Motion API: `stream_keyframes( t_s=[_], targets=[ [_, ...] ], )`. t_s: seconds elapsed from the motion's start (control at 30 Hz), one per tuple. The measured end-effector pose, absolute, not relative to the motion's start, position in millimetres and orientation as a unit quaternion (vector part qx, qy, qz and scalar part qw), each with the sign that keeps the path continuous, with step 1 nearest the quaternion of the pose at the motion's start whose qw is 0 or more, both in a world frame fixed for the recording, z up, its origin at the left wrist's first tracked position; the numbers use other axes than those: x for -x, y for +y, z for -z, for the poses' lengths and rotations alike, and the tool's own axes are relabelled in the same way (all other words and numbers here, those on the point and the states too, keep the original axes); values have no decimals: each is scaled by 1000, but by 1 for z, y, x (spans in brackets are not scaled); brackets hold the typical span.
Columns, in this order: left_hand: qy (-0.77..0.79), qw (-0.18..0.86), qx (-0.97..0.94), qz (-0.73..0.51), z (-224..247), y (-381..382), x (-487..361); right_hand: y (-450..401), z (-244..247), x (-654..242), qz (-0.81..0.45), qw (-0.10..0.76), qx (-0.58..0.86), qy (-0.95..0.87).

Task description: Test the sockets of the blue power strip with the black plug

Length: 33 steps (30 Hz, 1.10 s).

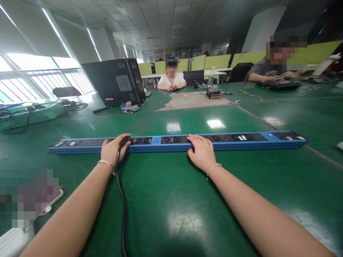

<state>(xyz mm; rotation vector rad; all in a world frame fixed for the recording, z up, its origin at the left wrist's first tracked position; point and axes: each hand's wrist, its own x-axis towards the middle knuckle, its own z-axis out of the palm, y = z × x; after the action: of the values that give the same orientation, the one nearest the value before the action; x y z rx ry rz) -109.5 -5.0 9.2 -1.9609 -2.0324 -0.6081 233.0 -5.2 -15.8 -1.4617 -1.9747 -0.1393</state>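
A long blue power strip (158, 147) with black sockets lies crosswise on the green table in the head view. My left hand (111, 150) is closed around the black plug (124, 140) of a power cord, at the strip's left part. Whether the plug is seated in a socket cannot be made out, since my fingers cover its end. From there the black cord (122, 200) runs down toward the near edge. Right of the middle, my right hand (203, 151) grips the strip, fingers over its top and thumb at its near side.
Beyond the strip stand a black computer case (115, 82), a glove (130, 107) and a bottle (211, 76). A green basket (37, 114) with cables is at left. Two people (171, 80) sit across the table, one at far right. A partly blurred object (24, 232) lies near left.
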Motion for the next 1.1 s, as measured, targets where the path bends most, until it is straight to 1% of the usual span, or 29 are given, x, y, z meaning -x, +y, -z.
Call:
stream_keyframes(
  t_s=[0.27,0.57,0.8,0.97,1.03,1.1],
  targets=[
    [-711,119,673,163,-14,-6,110,-5,17,-232,55,337,562,-754],
    [-707,133,672,179,-7,-6,113,-6,17,-233,60,335,559,-756],
    [-713,104,664,201,-6,-8,107,-6,16,-233,56,334,562,-755],
    [-697,94,664,253,-1,-5,110,-5,17,-233,60,335,561,-755],
    [-690,87,644,319,-3,-5,112,-5,17,-233,57,335,560,-756],
    [-676,94,602,414,-9,-7,109,-5,16,-233,54,337,559,-756]
  ],
)
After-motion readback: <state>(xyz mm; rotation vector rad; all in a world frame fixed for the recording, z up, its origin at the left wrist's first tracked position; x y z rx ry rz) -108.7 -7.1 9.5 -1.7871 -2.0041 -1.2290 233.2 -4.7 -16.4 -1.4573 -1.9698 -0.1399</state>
